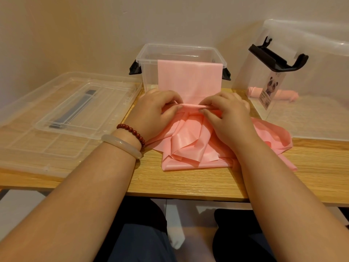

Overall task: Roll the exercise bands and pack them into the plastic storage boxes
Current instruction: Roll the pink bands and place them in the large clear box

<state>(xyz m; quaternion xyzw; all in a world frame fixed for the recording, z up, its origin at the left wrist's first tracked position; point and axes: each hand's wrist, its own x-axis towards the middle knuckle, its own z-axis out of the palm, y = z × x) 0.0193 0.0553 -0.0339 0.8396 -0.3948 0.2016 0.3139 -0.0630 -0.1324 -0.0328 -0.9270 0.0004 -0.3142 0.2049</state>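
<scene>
Left hand [153, 114] and right hand [228, 114] each pinch a thin roll [190, 106] at frame centre; its long axis runs left to right, equally near both. From it the pink band [188, 78] climbs over the rim of the clear box [149, 76] above.

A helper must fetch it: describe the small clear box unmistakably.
On the light wooden table, look centre, against the back wall. The small clear plastic box stands open there; only it has a pink exercise band draped over its front rim.
</scene>
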